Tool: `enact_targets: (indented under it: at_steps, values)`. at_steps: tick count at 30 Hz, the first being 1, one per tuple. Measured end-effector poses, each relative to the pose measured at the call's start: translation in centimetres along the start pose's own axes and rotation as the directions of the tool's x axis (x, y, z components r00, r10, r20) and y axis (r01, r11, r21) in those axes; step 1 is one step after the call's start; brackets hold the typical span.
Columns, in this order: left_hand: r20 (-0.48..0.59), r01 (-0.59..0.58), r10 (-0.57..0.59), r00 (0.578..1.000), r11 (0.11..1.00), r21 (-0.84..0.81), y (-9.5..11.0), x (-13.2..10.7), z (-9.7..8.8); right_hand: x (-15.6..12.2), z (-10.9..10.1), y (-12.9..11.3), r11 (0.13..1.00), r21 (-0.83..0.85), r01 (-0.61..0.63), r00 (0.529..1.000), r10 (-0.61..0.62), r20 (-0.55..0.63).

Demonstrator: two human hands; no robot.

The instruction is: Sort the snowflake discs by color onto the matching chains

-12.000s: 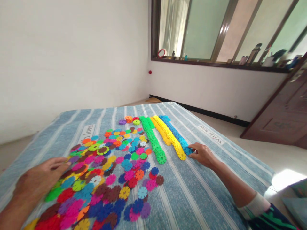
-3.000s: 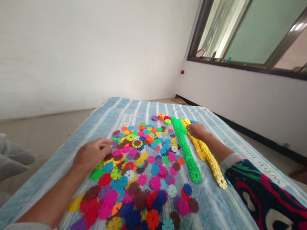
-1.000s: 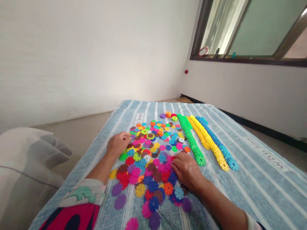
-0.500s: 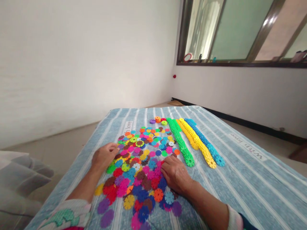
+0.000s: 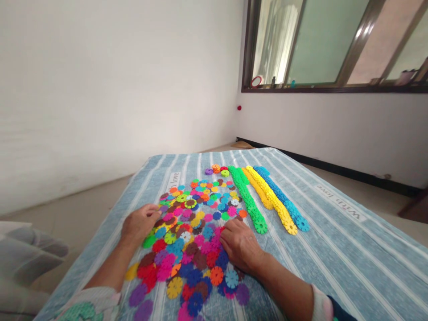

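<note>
A spread of flat, notched plastic discs (image 5: 185,236) in many colours covers the middle of the cloth, several overlapping. At its left edge is my left hand (image 5: 139,224), fingers bent and together beside a purple disc (image 5: 163,208); whatever they hold is too small to make out. On the right edge of the spread rests my right hand (image 5: 241,244), palm down, with its fingers curled over pink and dark blue discs. Its fingertips are partly hidden, so I cannot make out what is in them.
Right of the loose discs lie long rows of overlapping discs: a green row (image 5: 249,203), a yellow row (image 5: 276,206) and a blue row (image 5: 284,200). Small stacks, including an orange stack (image 5: 216,168), stand at the back. A striped blue cloth (image 5: 334,267) covers the table.
The whole view has shifted slightly, with everything a little further left. Both hands stay at about the same places on the discs.
</note>
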State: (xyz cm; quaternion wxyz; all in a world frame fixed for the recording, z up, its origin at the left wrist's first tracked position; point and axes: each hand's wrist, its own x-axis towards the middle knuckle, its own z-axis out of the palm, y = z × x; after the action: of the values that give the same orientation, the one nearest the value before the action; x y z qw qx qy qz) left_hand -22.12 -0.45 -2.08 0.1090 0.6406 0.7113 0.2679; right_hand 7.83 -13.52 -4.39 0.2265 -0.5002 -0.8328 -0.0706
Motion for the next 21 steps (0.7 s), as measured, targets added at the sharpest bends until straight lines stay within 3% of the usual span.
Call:
enact_targets:
  at_steps: [21]
  values:
    - [0.005, -0.004, 0.004, 1.000, 1.000, 0.003, 0.7, -1.8, 0.5, -1.4, 0.7, 0.7, 0.979, 0.201, 0.020, 0.999, -0.010, -0.048]
